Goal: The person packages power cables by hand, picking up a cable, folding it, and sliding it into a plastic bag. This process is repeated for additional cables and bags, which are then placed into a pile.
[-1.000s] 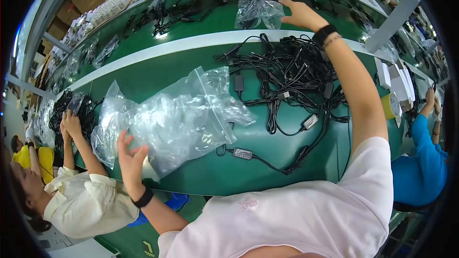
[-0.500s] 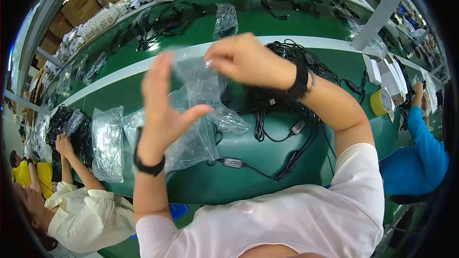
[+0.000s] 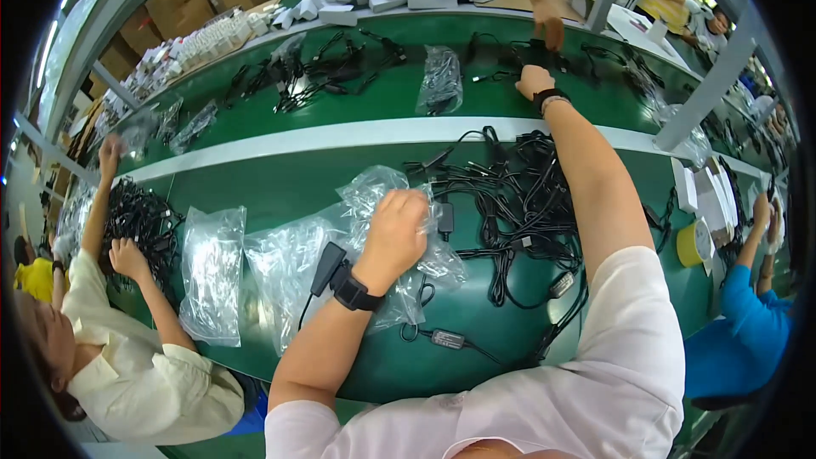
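Note:
My left hand (image 3: 395, 234) is low over the table with its fingers curled into a crumpled clear plastic bag (image 3: 374, 187); the fingertips are hidden. Beside its black wristband is a flat black box (image 3: 327, 268) with a thin cord. My right hand (image 3: 535, 81) reaches out over the far green surface, closed, next to a black cable (image 3: 489, 77). Whatever lies inside its fingers is hidden. Just beyond it, another person's hand (image 3: 548, 25) comes down from the far side by something black. More clear bags (image 3: 293, 268) lie left of my left hand.
A tangled heap of black cables (image 3: 518, 195) lies under my right forearm, and a cable with an inline box (image 3: 448, 339) is nearer me. A white rail (image 3: 340, 140) divides the two green surfaces. A yellow tape roll (image 3: 694, 242) stands right. Co-workers sit on both sides.
My right hand has left the plastic bag and stretched far forward. My left hand has lowered to the bags and closed. Another person's arm has come in from the far side.

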{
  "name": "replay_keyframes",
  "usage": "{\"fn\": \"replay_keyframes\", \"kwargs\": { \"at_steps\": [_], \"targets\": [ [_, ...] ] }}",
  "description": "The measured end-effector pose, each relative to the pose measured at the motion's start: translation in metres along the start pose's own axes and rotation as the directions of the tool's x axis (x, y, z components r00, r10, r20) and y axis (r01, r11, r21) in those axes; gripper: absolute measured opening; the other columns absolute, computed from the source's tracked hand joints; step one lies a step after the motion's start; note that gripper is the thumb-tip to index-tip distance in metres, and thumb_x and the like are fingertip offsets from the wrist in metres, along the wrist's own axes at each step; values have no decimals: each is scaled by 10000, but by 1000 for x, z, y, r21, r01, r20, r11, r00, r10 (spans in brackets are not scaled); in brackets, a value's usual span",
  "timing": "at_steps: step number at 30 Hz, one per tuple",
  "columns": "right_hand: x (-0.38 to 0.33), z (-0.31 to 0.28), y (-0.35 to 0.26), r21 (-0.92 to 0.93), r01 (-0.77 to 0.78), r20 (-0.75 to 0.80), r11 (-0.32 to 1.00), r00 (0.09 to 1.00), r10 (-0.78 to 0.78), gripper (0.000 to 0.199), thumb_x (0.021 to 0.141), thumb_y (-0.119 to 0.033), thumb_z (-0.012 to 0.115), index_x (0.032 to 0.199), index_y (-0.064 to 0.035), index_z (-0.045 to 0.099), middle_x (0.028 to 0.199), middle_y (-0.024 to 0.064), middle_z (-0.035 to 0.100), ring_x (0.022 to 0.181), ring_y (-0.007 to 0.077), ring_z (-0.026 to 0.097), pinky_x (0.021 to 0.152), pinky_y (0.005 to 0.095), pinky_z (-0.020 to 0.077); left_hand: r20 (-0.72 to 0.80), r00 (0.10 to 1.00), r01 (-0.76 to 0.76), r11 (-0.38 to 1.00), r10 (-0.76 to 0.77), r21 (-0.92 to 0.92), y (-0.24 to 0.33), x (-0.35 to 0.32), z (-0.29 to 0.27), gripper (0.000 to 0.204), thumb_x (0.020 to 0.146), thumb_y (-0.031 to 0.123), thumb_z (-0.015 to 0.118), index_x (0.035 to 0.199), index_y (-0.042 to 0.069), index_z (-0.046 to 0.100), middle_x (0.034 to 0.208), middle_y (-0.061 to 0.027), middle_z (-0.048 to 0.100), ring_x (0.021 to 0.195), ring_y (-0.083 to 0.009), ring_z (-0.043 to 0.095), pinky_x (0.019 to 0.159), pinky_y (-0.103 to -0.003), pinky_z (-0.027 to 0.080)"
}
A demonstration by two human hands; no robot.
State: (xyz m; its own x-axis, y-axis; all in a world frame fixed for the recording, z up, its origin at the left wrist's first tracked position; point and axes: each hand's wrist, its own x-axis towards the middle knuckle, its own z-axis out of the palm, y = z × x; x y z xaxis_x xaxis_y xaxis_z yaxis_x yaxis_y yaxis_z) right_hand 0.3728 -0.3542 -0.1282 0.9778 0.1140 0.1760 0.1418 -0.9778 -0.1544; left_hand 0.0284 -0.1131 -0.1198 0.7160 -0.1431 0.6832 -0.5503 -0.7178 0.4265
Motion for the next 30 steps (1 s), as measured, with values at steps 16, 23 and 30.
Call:
{"fn": "replay_keyframes", "kwargs": {
  "at_steps": [16,23,30],
  "targets": [
    [-64,-214,33,594,308,-244,743,949,-198,319,797,-57,510,1113,-19,519,665,30,552,578,103,530,539,211,432,5,886,406,769,-464,-494,20,18,-37,166,833,107,540,734,-13,597,642,-64,581,572,-125,523,525,-247,403],
    [-160,-276,-41,969,242,-245,-40,946,-211,184,850,-65,511,1034,-56,502,758,37,562,677,154,576,599,277,493,34,848,436,661,-528,-611,37,22,-51,301,790,90,577,1069,14,495,763,-35,564,626,-45,472,552,-212,388],
    [-225,-301,-96,863,393,-479,-318,837,-265,207,881,-57,440,1085,-71,470,845,75,539,752,172,555,617,238,526,173,810,533,578,-561,-619,37,30,-50,989,629,322,781,1358,53,170,1211,-163,428,690,-140,509,634,-254,434]
  ]
}}
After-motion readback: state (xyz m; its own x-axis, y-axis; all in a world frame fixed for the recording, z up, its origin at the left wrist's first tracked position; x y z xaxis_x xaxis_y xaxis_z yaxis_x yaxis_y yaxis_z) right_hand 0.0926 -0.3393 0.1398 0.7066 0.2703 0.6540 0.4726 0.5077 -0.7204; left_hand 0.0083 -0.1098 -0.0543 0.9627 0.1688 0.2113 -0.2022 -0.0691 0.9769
